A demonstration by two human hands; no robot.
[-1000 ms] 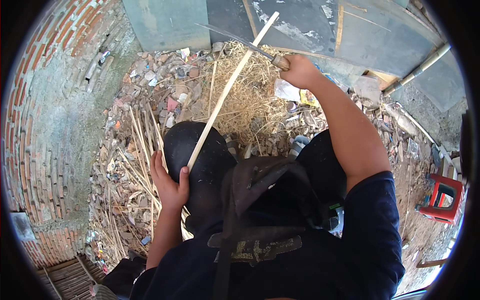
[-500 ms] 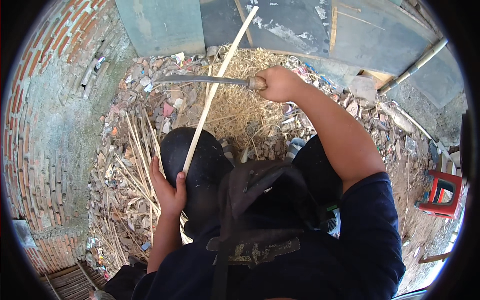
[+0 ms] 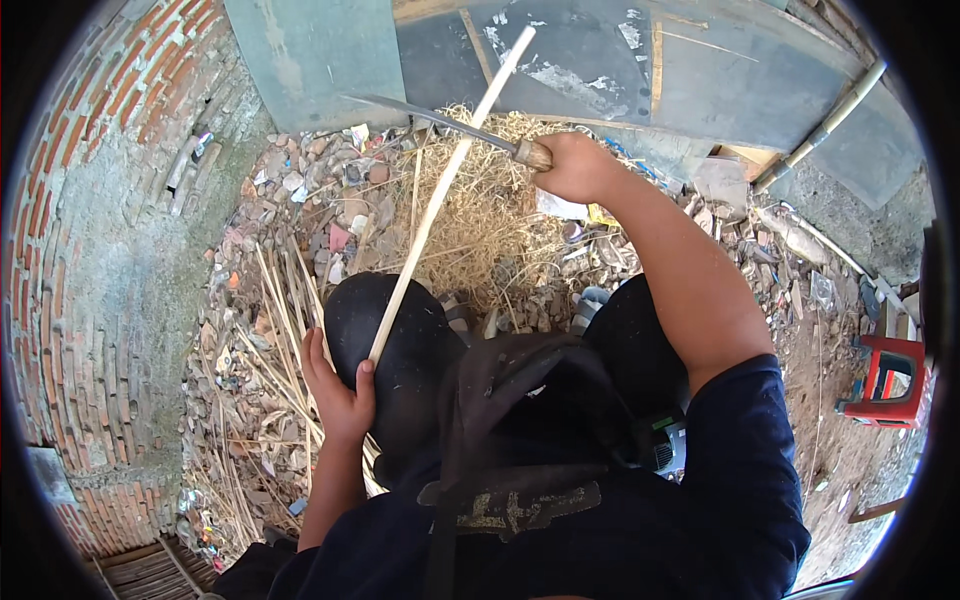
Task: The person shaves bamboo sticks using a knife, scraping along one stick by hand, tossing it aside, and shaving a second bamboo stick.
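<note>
My left hand (image 3: 343, 392), beside my left knee, grips the lower end of a long pale bamboo strip (image 3: 425, 228), with the thumb against it and the fingers raised. Up and away over my knee, the strip slants to the right at the far side. Closed around the wooden handle of a long knife (image 3: 430, 115) is my right hand (image 3: 580, 167). Its slightly curved blade points left and crosses the upper part of the strip; which edge meets the wood I cannot tell.
A heap of curled shavings (image 3: 490, 210) covers the rubble beyond my knees. More thin strips (image 3: 275, 340) lie by my left arm. A brick wall (image 3: 90, 300) stands at left, dark panels (image 3: 570, 70) at the far side, and a red plastic stool (image 3: 888, 382) at right.
The knife's blade has tilted, its tip swinging up and away from me, and its handle has shifted slightly right. The strip's far end has moved a little right. My left hand keeps its grip.
</note>
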